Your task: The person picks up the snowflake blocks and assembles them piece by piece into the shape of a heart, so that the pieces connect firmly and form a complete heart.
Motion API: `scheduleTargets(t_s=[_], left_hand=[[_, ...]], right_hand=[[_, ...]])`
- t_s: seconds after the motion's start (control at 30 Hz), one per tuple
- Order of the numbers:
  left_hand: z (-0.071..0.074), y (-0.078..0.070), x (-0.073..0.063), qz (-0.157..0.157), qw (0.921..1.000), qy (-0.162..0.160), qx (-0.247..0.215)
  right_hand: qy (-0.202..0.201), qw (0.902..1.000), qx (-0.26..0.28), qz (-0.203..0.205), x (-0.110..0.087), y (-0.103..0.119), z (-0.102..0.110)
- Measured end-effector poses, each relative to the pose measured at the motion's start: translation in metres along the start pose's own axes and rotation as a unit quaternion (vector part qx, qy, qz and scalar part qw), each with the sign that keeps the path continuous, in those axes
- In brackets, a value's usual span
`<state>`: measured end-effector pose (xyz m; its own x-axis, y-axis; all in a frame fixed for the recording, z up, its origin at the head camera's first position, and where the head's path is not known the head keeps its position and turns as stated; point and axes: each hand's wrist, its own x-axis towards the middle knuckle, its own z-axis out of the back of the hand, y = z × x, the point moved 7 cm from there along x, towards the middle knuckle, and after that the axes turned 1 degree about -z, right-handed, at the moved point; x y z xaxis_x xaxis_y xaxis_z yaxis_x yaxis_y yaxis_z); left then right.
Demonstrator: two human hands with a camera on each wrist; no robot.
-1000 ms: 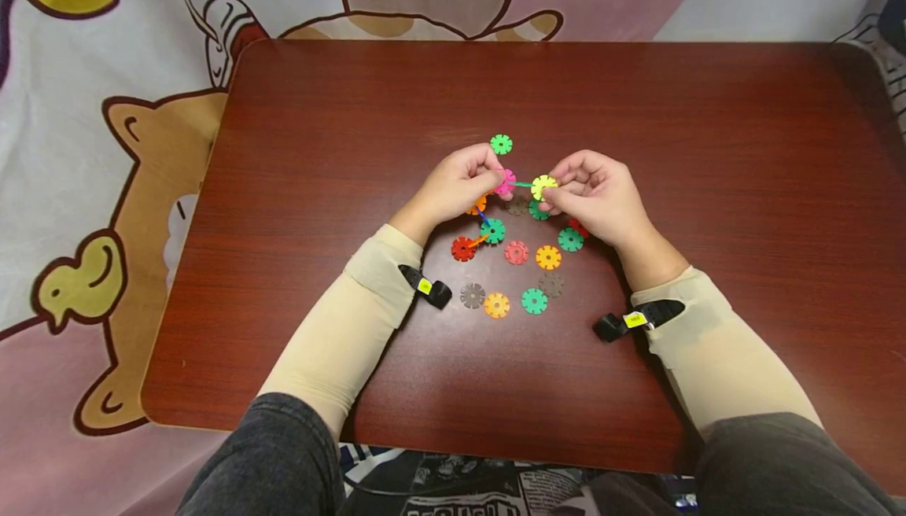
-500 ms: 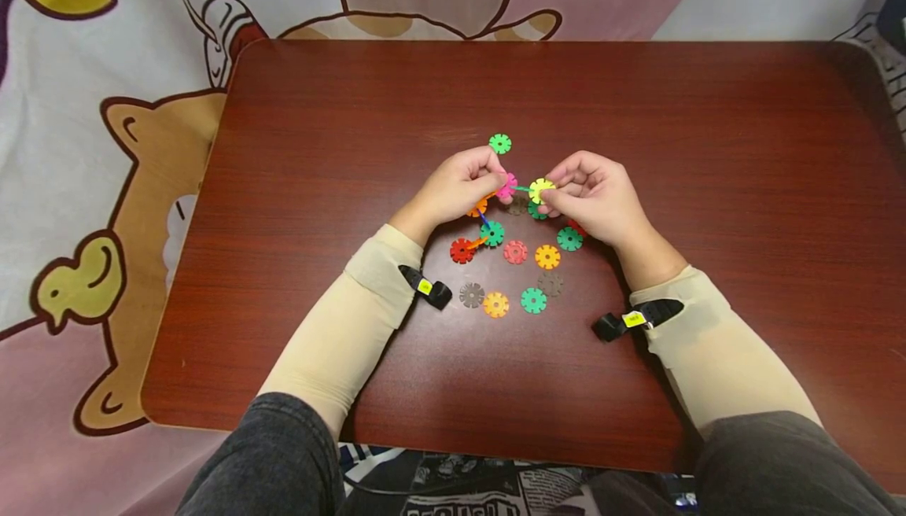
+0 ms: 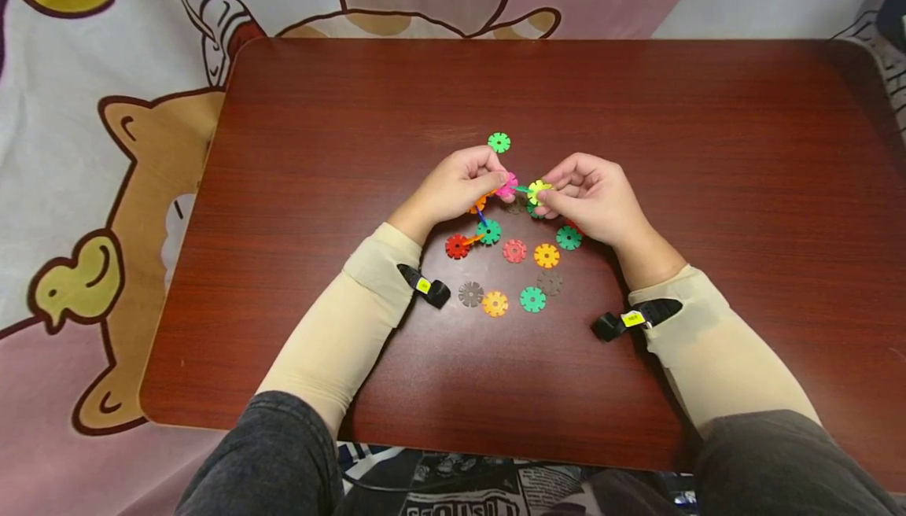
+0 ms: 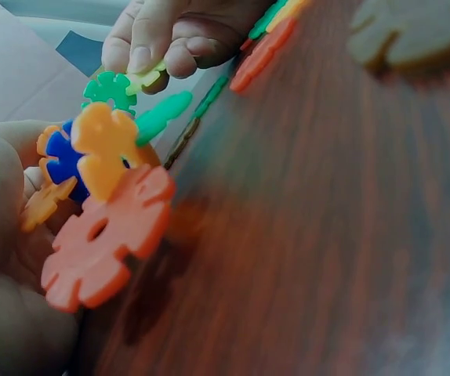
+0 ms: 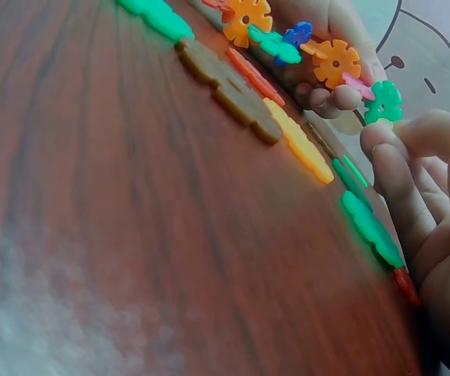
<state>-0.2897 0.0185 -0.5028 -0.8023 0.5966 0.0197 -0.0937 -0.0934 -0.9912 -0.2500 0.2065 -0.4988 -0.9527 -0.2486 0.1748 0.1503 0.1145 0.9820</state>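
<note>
My left hand [image 3: 456, 186] pinches a pink notched plastic disc [image 3: 508, 184] in a linked chain. Below that hand the chain runs through orange, blue and teal discs to a red disc [image 3: 457, 246] at its lower end. Between the hands a green disc [image 5: 383, 102] stands edge-on in the head view, slotted into the pink one. The thumb and fingers of my right hand [image 3: 591, 192] grip a yellow disc [image 3: 535, 192] that meets the green one. In the left wrist view the chain's red end disc [image 4: 107, 243] hangs close over the table, partly covering the left fingers.
Loose notched discs lie flat on the brown table [image 3: 743, 186]: a grey one [image 3: 470, 294], an orange one [image 3: 495, 304], a teal one [image 3: 533, 300], a coral one [image 3: 514, 251] and several more under and beside the right hand. A green disc [image 3: 499, 142] lies beyond the left hand.
The yellow disc has tilted and come slightly left, closer to the pink one, with the right hand. The chain's red end has swung a little left. Both hands keep their grips.
</note>
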Motion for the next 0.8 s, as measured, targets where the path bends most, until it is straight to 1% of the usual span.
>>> scheduleTargets(t_s=[0.2, 0.4, 0.5, 0.6, 0.67, 0.7, 0.77, 0.8], left_hand=[[-0.0015, -0.0022, 0.0006, -0.007, 1.0000, 0.003, -0.005], [-0.0043, -0.0039, 0.0018, -0.017, 0.9997, 0.016, 0.001], [-0.0050, -0.0035, 0.0014, -0.011, 0.9998, 0.013, 0.015], [-0.0065, -0.0023, 0.0006, 0.001, 0.9988, 0.012, 0.047], [-0.0072, -0.0008, 0.0002, 0.009, 0.9976, 0.013, 0.067], [-0.0078, -0.0009, 0.0000, 0.007, 0.9970, 0.015, 0.076], [-0.0085, -0.0017, -0.0003, -0.002, 0.9959, 0.019, 0.088], [-0.0090, -0.0021, -0.0002, -0.007, 0.9961, 0.022, 0.085]], right_hand=[[0.003, 1.0000, 0.001, -0.005, -0.0010, -0.0010, -0.0007], [0.009, 0.9999, 0.010, -0.002, -0.0027, -0.0018, 0.0000], [0.012, 0.9999, 0.007, 0.002, -0.0022, -0.0029, -0.0001], [0.017, 0.9998, -0.005, 0.007, -0.0009, -0.0027, -0.0029], [0.017, 0.9996, -0.022, 0.012, 0.0002, -0.0017, -0.0048], [0.013, 0.9992, -0.036, 0.016, 0.0006, -0.0007, -0.0051], [-0.006, 0.9966, -0.076, 0.030, 0.0012, 0.0026, -0.0034], [-0.019, 0.9943, -0.098, 0.037, 0.0011, 0.0041, -0.0011]])
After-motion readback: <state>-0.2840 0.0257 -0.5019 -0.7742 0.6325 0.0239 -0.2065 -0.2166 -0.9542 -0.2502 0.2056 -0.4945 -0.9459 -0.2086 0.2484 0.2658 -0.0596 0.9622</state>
